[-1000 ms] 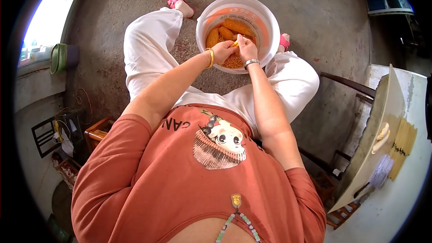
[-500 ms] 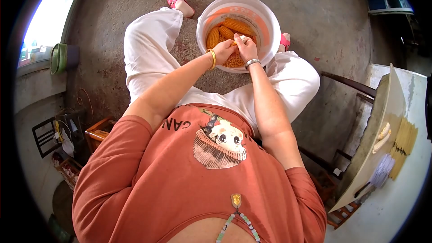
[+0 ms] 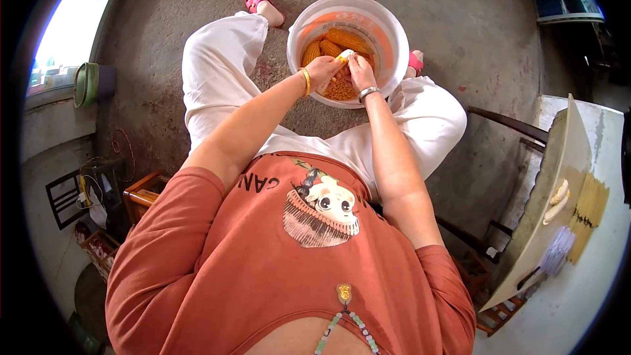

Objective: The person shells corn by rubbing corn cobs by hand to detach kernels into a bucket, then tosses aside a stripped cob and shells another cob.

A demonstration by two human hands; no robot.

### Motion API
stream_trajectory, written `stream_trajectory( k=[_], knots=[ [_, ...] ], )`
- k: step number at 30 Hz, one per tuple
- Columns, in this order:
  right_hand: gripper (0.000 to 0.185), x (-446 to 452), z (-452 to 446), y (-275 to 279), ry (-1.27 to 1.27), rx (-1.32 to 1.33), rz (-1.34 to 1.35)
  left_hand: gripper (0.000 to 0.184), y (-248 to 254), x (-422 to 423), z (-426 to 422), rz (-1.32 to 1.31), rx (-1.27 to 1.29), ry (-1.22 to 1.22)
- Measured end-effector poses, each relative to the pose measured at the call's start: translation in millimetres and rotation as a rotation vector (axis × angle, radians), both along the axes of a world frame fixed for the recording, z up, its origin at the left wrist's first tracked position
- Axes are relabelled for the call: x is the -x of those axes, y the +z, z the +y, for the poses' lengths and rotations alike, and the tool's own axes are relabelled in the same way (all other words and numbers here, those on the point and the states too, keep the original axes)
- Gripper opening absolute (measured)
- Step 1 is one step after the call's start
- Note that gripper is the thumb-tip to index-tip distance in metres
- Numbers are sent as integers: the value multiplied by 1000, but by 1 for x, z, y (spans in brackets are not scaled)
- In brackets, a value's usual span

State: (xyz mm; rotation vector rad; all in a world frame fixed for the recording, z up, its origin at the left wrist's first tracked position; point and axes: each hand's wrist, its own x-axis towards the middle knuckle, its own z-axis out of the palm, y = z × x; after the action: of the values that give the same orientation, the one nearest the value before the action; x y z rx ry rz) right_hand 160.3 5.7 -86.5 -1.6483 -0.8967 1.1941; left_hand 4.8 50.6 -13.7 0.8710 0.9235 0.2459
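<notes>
Between my two hands is a corn cob [image 3: 344, 56], whitish and bare at its upper end with some yellow kernels left lower down. My left hand [image 3: 322, 71], with a gold bangle at the wrist, has its fingers wrapped round the cob's lower left part. Closed on the cob from the right is my right hand [image 3: 361, 73], which wears a silver bracelet. Both hands are over a white plastic bucket [image 3: 396, 46] on the floor between my legs. Inside it lie several whole ears of corn [image 3: 348, 41] and loose kernels [image 3: 340, 91]. The fingers hide part of the cob.
To the right stands a light table [image 3: 580, 151] bearing a bare cob-like piece [image 3: 557, 202] and a bundle of straw-coloured strips [image 3: 590, 213]. A wooden stool [image 3: 146, 187] is at my left. Further left, a green bin [image 3: 84, 85] sits near the window.
My hands have turned the cob, and more of its bare whitish end shows. The left hand has shifted slightly left. The bucket and its contents look nearly the same.
</notes>
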Motion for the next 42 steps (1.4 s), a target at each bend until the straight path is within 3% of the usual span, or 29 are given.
stream_trajectory(
  k=[3,6,9,17,21,24,30,33,35,42],
  knots=[
    [39,12,-7,58,-98,70,187,24,2,-3,-2,26,-34,-33],
    [44,1,2,17,-27,92,23,22,10,-5,-6,49,-71,-57],
    [58,17,-7,67,5,79,-254,21,-2,-5,-5,30,-150,-128],
    [58,5,-2,17,63,-2,-117,21,4,-3,-4,-36,-104,-140],
    [51,6,-3,19,80,-75,-74,22,-12,1,0,-148,10,-96],
    [44,2,-2,14,79,-1,178,22,5,10,4,-185,95,-116],
    [44,4,-1,2,3,-83,8,23,6,5,0,-200,91,-33],
    [54,10,-4,48,-47,0,11,21,11,-6,-10,-11,-116,-69],
    [60,12,-6,62,-14,40,-151,21,-7,-10,-13,77,-309,-72],
    [64,14,-4,46,5,110,-319,24,0,-8,-15,262,-588,-262]
  ],
)
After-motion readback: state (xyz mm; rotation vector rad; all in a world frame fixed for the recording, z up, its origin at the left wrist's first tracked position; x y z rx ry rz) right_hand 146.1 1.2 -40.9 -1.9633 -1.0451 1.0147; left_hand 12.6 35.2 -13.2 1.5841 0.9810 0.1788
